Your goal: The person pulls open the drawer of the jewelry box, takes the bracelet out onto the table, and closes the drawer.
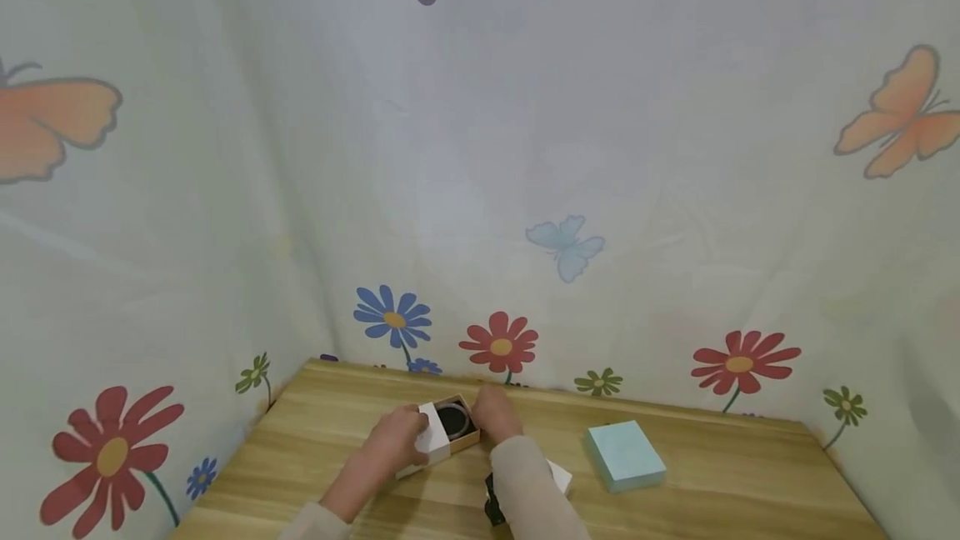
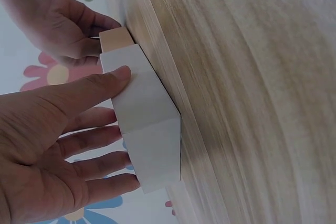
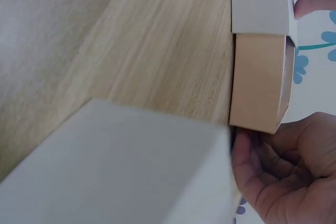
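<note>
A small box with a white sleeve [image 1: 434,442] lies on the wooden table, its tan inner drawer [image 1: 466,442] partly out to the right. Inside the drawer sits a dark round item with a grey ring-shaped rim [image 1: 453,421]; its kind is unclear. My left hand [image 1: 397,438] grips the sleeve, thumb on one side [image 2: 122,74] and fingers along the other. At the drawer's outer end, my right hand [image 1: 497,415] has curled fingers pinching its edge or a dark tab there, as the right wrist view shows. The exact contact is partly hidden.
A light blue box [image 1: 626,455] lies to the right on the table [image 1: 720,457]. Under my right forearm are a white object [image 1: 560,476] and a black object [image 1: 491,500], both partly covered. A printed cloth with flowers and butterflies hangs behind and at the sides.
</note>
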The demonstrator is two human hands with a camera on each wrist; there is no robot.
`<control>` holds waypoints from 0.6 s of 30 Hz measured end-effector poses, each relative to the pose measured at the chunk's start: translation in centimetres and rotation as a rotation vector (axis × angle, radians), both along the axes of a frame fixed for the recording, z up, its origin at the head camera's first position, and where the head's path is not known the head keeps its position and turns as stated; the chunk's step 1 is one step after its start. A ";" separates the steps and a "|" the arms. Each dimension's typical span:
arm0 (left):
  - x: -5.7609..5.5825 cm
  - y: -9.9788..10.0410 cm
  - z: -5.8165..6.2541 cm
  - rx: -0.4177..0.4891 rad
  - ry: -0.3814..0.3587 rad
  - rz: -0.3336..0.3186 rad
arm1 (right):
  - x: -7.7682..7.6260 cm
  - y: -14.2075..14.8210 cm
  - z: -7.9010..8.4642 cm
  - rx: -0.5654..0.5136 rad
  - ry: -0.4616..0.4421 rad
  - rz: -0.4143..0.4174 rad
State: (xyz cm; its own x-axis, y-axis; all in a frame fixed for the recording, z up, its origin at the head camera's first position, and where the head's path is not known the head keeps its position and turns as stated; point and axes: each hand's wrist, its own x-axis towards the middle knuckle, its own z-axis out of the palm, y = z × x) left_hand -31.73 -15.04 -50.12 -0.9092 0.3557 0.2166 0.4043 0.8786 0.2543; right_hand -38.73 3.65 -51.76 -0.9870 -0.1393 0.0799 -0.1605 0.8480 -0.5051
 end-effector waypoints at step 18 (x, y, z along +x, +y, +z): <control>-0.2 0.1 -0.2 0.020 0.003 0.018 | -1.0 1.1 0.0 0.183 0.129 0.054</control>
State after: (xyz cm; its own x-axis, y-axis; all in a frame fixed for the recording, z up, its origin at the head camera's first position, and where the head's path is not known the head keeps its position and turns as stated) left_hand -31.91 -14.91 -50.33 -0.9147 0.3346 0.2267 0.3891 0.8805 0.2706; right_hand -39.71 4.74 -51.73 -0.9610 -0.2154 0.1734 -0.2615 0.9118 -0.3165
